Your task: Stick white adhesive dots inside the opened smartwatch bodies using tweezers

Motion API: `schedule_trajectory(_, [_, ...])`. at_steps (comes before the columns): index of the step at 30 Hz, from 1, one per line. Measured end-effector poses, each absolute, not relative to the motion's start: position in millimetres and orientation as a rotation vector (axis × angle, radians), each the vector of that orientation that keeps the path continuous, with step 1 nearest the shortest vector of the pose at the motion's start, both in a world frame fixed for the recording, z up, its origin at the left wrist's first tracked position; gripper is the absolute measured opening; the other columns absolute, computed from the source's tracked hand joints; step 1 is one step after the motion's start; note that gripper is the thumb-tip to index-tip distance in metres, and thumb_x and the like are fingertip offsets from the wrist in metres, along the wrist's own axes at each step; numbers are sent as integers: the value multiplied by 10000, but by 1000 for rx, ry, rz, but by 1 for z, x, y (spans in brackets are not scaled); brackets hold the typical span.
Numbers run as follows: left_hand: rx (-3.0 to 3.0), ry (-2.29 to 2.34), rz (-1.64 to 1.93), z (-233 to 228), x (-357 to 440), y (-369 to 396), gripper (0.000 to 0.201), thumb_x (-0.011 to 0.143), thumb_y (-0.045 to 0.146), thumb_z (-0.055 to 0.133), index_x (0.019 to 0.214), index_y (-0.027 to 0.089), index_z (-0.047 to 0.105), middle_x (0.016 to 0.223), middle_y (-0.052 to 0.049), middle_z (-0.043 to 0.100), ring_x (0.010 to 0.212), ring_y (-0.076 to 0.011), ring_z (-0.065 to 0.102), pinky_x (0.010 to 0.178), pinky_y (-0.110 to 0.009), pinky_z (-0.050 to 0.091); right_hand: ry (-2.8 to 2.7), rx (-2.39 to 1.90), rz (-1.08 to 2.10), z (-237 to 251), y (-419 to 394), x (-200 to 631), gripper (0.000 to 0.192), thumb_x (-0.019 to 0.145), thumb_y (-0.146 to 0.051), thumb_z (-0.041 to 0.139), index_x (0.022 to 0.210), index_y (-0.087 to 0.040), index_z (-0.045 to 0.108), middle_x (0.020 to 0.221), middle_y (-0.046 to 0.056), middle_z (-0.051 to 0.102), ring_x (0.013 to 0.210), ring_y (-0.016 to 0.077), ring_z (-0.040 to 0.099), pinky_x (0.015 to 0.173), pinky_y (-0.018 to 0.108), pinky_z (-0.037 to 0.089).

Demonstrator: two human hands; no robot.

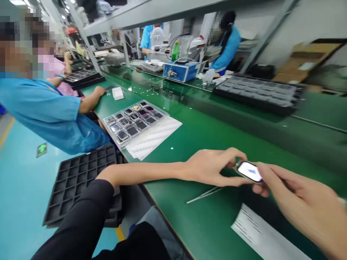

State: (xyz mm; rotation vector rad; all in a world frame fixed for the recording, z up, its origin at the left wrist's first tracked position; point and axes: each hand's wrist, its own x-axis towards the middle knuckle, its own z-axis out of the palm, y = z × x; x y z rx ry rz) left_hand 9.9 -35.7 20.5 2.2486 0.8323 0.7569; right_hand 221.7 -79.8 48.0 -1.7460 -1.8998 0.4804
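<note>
My left hand [214, 168] and my right hand [300, 206] meet over the green bench [206, 133] and together pinch a small rounded-square device [249, 171] with a white, lit face. The left thumb and fingers grip its left edge, the right fingers its right edge. Metal tweezers [204, 195] lie on the bench just below the left hand. A white printed sheet [264, 236] lies under my right wrist.
A clear tray [134, 121] of several dark square parts sits on striped paper sheets [157, 135] to the left. An empty black compartment tray [81, 177] hangs off the bench edge. Co-workers in blue sit left and behind. A long black tray [257, 92] and blue box [180, 70] stand farther back.
</note>
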Motion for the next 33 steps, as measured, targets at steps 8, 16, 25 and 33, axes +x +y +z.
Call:
schedule_trajectory(8, [2352,766,826,-4,15,-28,434,990,524,645,1259,183,641,1118,-69,798,1001,-213,765,782,-286,533,-1892,-1730,668,59,-88,205,808,911,-937,269,617,-266,610,608,57,650,579,218,626,596,363,502])
schedule_trajectory(16, [2476,695,1155,-21,15,-23,439,1022,532,629,1231,157,724,1016,-67,842,869,-174,800,764,-267,575,-1924,-1581,830,61,-84,208,714,815,-951,528,829,-256,690,587,9,613,524,174,511,495,324,379])
schedule_trajectory(25, [2529,517,1448,-16,15,-30,519,983,628,667,1166,152,761,840,-17,839,652,-110,754,676,-236,580,-1800,-1598,847,60,-89,210,803,958,-887,335,504,-247,506,472,17,482,474,140,432,513,338,332])
schedule_trajectory(33, [2523,511,1612,-15,15,-28,394,990,516,716,1108,140,726,859,-16,835,648,-90,746,661,-211,583,-1906,-1527,838,64,-88,208,692,821,-929,573,763,-249,685,609,11,613,554,163,493,518,321,349])
